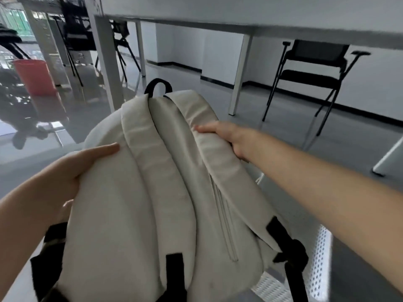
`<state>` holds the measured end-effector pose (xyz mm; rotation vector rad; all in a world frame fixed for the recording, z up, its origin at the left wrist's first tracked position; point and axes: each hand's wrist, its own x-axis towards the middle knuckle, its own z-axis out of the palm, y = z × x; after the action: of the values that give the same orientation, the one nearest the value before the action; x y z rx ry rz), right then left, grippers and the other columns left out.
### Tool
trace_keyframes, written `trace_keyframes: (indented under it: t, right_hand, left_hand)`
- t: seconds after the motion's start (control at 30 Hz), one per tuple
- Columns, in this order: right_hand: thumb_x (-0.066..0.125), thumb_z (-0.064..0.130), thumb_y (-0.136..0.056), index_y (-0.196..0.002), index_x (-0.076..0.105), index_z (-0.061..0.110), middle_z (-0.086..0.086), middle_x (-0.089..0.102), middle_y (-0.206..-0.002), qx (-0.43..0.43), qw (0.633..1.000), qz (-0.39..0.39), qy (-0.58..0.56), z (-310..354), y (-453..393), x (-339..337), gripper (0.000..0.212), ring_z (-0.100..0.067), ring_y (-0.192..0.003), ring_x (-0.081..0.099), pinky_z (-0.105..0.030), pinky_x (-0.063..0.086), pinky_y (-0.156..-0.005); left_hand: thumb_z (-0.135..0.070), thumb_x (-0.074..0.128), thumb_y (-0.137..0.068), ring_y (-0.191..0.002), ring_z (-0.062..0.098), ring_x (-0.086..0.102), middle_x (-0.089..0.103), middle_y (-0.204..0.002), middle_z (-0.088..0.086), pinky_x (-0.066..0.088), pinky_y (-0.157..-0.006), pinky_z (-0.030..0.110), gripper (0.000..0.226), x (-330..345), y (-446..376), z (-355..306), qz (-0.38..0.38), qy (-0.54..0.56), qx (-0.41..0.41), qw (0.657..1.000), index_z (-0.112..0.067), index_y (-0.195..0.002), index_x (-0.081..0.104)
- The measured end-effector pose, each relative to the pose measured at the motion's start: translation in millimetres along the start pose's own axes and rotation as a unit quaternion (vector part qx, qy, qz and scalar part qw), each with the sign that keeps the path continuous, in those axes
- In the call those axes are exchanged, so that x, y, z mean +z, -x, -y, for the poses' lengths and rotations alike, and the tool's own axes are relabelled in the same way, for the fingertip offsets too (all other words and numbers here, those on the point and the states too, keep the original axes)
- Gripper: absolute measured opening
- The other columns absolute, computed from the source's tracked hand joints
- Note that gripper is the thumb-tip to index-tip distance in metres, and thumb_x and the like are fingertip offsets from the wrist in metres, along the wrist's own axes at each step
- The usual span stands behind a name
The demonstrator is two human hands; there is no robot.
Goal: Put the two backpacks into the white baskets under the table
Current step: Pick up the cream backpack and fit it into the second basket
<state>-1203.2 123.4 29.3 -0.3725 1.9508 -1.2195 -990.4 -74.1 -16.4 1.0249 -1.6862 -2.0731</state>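
1. One view only, from a wide-angle camera worn on the person's head, so no second view shares any part of the scene
2. It sits low, about level with the underside of the table (pixel 239 27), and looks forward and slightly down across the floor (pixel 218 101)
3. It is very near the backpack (pixel 152 192), which fills the middle and lower frame, with the left hand (pixel 72 171) and right hand (pixel 229 138) entering from the bottom corners
4. Farther ahead it takes in a chair (pixel 311 70) by the far wall; straight lines bow toward the frame edges
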Motion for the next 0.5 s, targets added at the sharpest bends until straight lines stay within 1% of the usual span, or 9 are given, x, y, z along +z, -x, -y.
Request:
trace_keyframes:
  t: [0.07,0.1,0.17,0.23,0.3,0.33,0.4,0.47,0.5]
  right_hand:
    - [0.072,0.042,-0.080,-0.112,0.065,0.012,-0.009,0.071,-0.098,0.007,0.999,-0.030,0.031,-0.7,1.7,-18.0,0.045,-0.024,-0.088,0.068,-0.037,0.056,-0.082]
    - [0.073,0.043,-0.079,-0.119,0.064,0.012,-0.009,0.071,-0.103,0.016,0.997,-0.058,0.039,-3.2,2.5,-31.8,0.051,-0.025,-0.091,0.068,-0.038,0.056,-0.084]
    - [0.077,0.044,-0.073,-0.123,0.060,0.011,-0.010,0.070,-0.107,0.016,0.992,-0.107,0.062,-3.8,7.5,-61.4,0.062,-0.025,-0.093,0.067,-0.036,0.057,-0.077]
    - [0.081,0.048,-0.066,-0.129,0.056,0.013,-0.010,0.067,-0.117,0.019,0.983,-0.158,0.086,-0.6,20.7,-94.1,0.077,-0.027,-0.102,0.066,-0.044,0.055,-0.087]
    - [0.075,0.053,-0.072,-0.132,0.052,0.013,-0.009,0.063,-0.120,0.016,0.974,-0.190,0.120,4.9,36.6,-119.4,0.076,-0.027,-0.109,0.062,-0.047,0.050,-0.096]
    - [0.069,0.056,-0.076,-0.133,0.049,0.013,-0.010,0.061,-0.120,0.020,0.970,-0.202,0.135,6.1,45.7,-134.0,0.075,-0.027,-0.109,0.060,-0.046,0.049,-0.095]
    - [0.056,0.068,-0.079,-0.140,0.042,0.014,-0.013,0.057,-0.127,0.035,0.960,-0.228,0.157,3.4,57.4,-162.7,0.083,-0.028,-0.110,0.057,-0.045,0.048,-0.093]
    - [0.036,0.081,-0.079,-0.145,0.038,0.015,-0.013,0.052,-0.139,0.052,0.949,-0.270,0.152,-5.6,64.9,-184.7,0.093,-0.030,-0.121,0.054,-0.045,0.044,-0.101]
    - [0.026,0.085,-0.076,-0.146,0.038,0.015,-0.014,0.049,-0.142,0.060,0.942,-0.301,0.134,-12.3,64.2,-201.5,0.100,-0.031,-0.124,0.053,-0.045,0.042,-0.105]
  left_hand:
    - [-0.041,0.076,-0.070,-0.065,0.021,0.076,0.079,-0.085,0.009,0.060,-0.056,0.033,0.046,22.9,-2.8,-0.2,0.028,0.005,-0.009,1.000,-0.012,-0.106,0.073]
    - [-0.041,0.075,-0.071,-0.062,0.020,0.075,0.079,-0.078,0.007,0.059,-0.054,0.031,0.042,40.8,-2.0,-2.6,0.043,0.010,-0.022,0.999,-0.013,-0.103,0.073]
    - [-0.039,0.071,-0.077,-0.054,0.017,0.073,0.077,-0.068,0.005,0.058,-0.047,0.028,0.036,75.8,-6.2,-2.3,0.071,0.026,-0.025,0.997,-0.014,-0.103,0.071]
    - [-0.036,0.071,-0.079,-0.054,0.016,0.072,0.076,-0.071,0.005,0.058,-0.045,0.029,0.033,112.4,-10.0,-3.3,0.085,0.046,-0.015,0.995,-0.015,-0.104,0.070]
    - [-0.033,0.074,-0.077,-0.062,0.019,0.073,0.076,-0.083,0.008,0.061,-0.055,0.031,0.033,144.5,-9.8,-3.3,0.082,0.077,0.005,0.994,-0.015,-0.105,0.070]
    - [-0.033,0.077,-0.075,-0.069,0.021,0.072,0.076,-0.090,0.010,0.060,-0.061,0.033,0.036,161.6,-12.1,-1.7,0.080,0.093,0.012,0.992,-0.015,-0.105,0.070]
    - [-0.038,0.084,-0.061,-0.081,0.026,0.072,0.075,-0.098,0.011,0.058,-0.074,0.037,0.055,196.1,-12.3,0.1,0.085,0.112,0.007,0.990,-0.014,-0.108,0.070]
    - [-0.044,0.089,-0.043,-0.090,0.033,0.071,0.074,-0.105,0.011,0.053,-0.087,0.050,0.079,228.1,-10.2,3.0,0.087,0.118,-0.004,0.989,-0.015,-0.114,0.067]
    - [-0.043,0.089,-0.042,-0.092,0.034,0.070,0.073,-0.105,0.011,0.052,-0.089,0.053,0.080,246.3,-6.1,6.3,0.087,0.120,-0.001,0.989,-0.014,-0.113,0.066]
